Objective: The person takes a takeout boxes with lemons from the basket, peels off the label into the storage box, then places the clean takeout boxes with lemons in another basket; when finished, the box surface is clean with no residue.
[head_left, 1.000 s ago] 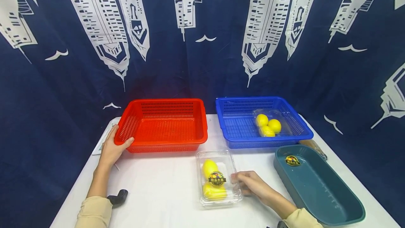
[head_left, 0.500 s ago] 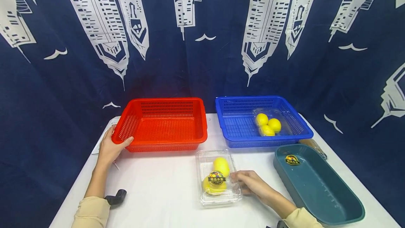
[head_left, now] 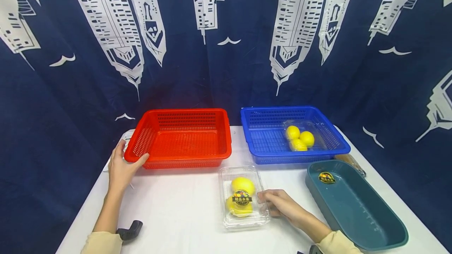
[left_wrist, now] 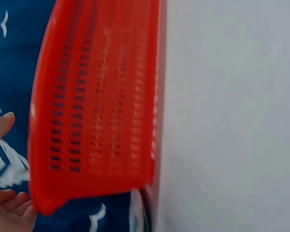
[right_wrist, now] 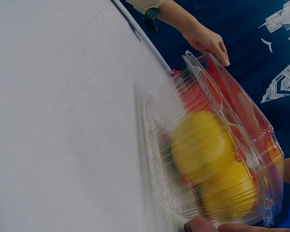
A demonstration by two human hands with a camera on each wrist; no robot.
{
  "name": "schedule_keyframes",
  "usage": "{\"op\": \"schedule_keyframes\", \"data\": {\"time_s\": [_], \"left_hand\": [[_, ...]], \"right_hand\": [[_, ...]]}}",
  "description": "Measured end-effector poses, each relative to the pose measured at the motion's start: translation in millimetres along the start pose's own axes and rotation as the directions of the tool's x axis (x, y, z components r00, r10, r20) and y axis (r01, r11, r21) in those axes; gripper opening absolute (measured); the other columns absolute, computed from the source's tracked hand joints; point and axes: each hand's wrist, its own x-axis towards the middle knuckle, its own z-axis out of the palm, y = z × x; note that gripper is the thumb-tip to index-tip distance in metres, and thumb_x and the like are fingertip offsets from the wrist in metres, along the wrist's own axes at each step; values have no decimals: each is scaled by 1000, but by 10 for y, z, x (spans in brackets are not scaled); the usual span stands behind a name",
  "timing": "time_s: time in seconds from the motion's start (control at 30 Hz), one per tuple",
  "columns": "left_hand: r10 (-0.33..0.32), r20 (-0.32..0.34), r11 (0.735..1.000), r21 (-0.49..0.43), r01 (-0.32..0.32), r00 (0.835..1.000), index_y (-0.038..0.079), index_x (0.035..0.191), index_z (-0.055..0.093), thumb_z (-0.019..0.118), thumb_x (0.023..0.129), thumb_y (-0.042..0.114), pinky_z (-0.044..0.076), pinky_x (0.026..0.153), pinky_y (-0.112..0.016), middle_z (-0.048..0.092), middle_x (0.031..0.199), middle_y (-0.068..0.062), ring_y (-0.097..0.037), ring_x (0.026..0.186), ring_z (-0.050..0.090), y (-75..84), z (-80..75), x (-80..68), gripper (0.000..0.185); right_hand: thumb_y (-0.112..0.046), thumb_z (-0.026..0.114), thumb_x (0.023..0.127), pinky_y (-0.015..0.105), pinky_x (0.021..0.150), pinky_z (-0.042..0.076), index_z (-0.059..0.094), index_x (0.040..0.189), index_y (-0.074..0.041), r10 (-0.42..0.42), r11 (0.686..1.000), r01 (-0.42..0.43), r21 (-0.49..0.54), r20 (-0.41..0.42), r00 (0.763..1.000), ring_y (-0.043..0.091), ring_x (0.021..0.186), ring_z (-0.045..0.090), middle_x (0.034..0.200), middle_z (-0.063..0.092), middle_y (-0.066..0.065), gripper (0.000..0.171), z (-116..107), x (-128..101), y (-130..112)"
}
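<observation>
The left hand (head_left: 121, 167) gripped the near-left corner of the red basket (head_left: 183, 136), thumb on the rim. The right hand (head_left: 279, 204), fingers curled, apparently pinched the right edge of the clear clamshell box (head_left: 243, 197), which held two lemons (head_left: 241, 185) and lay on the white desk (head_left: 176, 211), near its front. Bare desk lay between the hands; a blue basket (head_left: 268, 136) and teal tray (head_left: 356, 207) bounded the right side.
</observation>
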Motion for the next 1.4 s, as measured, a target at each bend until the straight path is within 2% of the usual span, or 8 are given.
{"op": "schedule_keyframes", "data": {"time_s": [0.17, 0.3, 0.5, 0.6, 0.7, 0.8, 1.1, 1.4], "left_hand": [[32, 59, 993, -114, -25, 998, 4, 151, 30, 82, 77, 22, 39, 112, -43, 42, 150, -16, -35, 138, 42, 231, 60, -174, 91], [60, 148, 983, -180, -33, 987, 7, 152, 31, 81, 79, 22, 38, 110, -19, 45, 149, -13, -29, 138, 44, 431, 129, -324, 90], [116, 315, 966, -257, -33, 942, 7, 150, 33, 78, 82, 21, 38, 99, -3, 49, 146, -14, -30, 133, 49, 655, 268, -545, 82], [130, 374, 960, -279, -22, 918, 8, 148, 38, 78, 83, 20, 45, 98, -9, 52, 143, -14, -31, 130, 52, 715, 358, -658, 77], [145, 437, 956, -294, -11, 888, 7, 146, 41, 78, 82, 21, 50, 103, -28, 54, 142, -14, -31, 128, 55, 735, 482, -783, 76], [154, 501, 952, -307, 8, 852, 7, 145, 43, 79, 81, 22, 45, 107, -46, 55, 141, -14, -33, 128, 55, 715, 624, -907, 75], [80, 659, 913, -350, 211, 748, -11, 143, 37, 68, 90, 22, 48, 105, -46, 50, 141, -29, -43, 128, 52, 631, 1087, -1161, 69], [-6, 680, 873, -354, 335, 733, -9, 145, 35, 62, 93, 37, 38, 113, -53, 46, 144, -29, -42, 134, 46, 589, 1431, -1279, 74]], "right_hand": [[-25, 49, 94, 38, 90, 58, 50, 125, 18, 9, 1000, -9, 5, 1, 1000, 18, 99, 64, 121, 61, 23, 53, -4, 1, -6], [-25, 49, 93, 38, 89, 58, 52, 124, 16, 16, 1000, -16, -6, -6, 1000, 17, 98, 64, 121, 61, 23, 52, 2, -1, -9], [-24, 49, 93, 36, 88, 59, 51, 124, 17, 12, 1000, -12, 2, -4, 1000, 17, 96, 64, 122, 60, 23, 51, -12, 2, 0], [-24, 49, 93, 36, 89, 58, 52, 123, 17, 14, 1000, -14, 1, -4, 1000, 16, 96, 64, 123, 60, 23, 51, -17, 3, 0], [-24, 49, 92, 36, 89, 58, 53, 123, 16, 23, 1000, -23, 1, -10, 1000, 15, 95, 64, 123, 60, 22, 50, -19, 6, 1], [-26, 50, 93, 36, 89, 58, 54, 122, 15, 31, 999, -31, 10, -12, 999, 15, 95, 63, 119, 62, 18, 50, -20, 19, 14], [-24, 50, 92, 36, 89, 58, 54, 121, 15, 24, 1000, -24, 18, -7, 1000, 16, 97, 64, 122, 61, 20, 48, -25, 30, 43], [-23, 51, 92, 35, 88, 59, 53, 124, 15, 31, 999, -31, 15, -14, 999, 15, 95, 64, 121, 62, 19, 49, -23, 30, 37]]}}
